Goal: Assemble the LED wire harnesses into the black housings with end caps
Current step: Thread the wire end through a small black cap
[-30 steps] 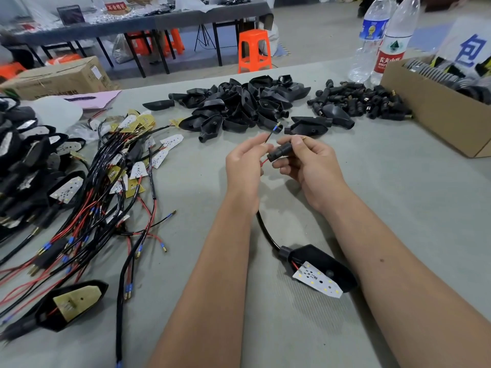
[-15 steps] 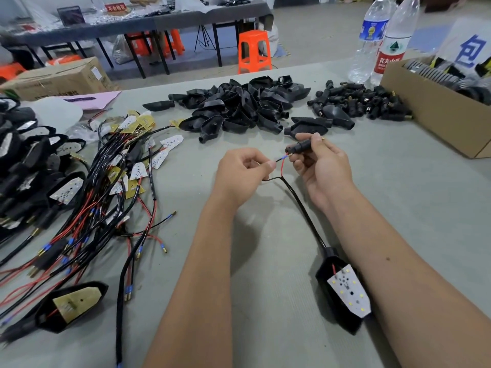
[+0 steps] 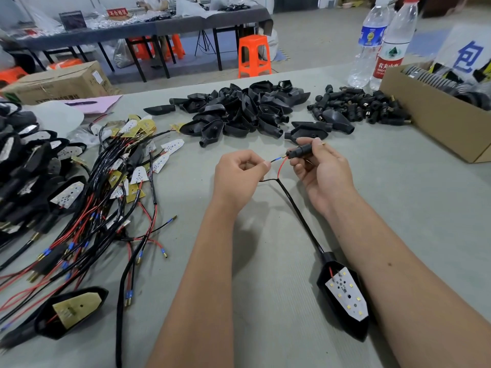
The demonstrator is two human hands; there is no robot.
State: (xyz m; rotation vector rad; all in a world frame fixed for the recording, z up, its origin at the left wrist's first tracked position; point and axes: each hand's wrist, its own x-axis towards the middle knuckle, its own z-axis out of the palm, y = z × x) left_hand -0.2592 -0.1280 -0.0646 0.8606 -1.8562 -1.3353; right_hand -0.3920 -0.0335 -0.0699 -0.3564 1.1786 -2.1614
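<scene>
Centre of the grey table (image 3: 398,197), the left hand (image 3: 237,173) pinches the blue-tipped black wire (image 3: 275,160) while the right hand (image 3: 322,171) grips a black end cap (image 3: 301,150), the red wire (image 3: 282,166) running right up to its mouth. From that split the black cable (image 3: 300,213) runs down to a black housing (image 3: 342,301) lying by the right forearm, its white LED board (image 3: 346,293) face up.

Out from there: a heap of empty housings (image 3: 239,110) behind the hands, a smaller pile of end caps (image 3: 356,107) beside it, a tangle of wire harnesses (image 3: 111,187) to the left. On the right sits an open cardboard box (image 3: 430,120) holding dark, ribbed parts, hard to identify at this angle. Two water bottles (image 3: 382,43) stand behind it. Beyond the table, an orange stool (image 3: 253,57) on the workshop floor, a second long bench (image 3: 148,27), and a closed carton (image 3: 58,82).
</scene>
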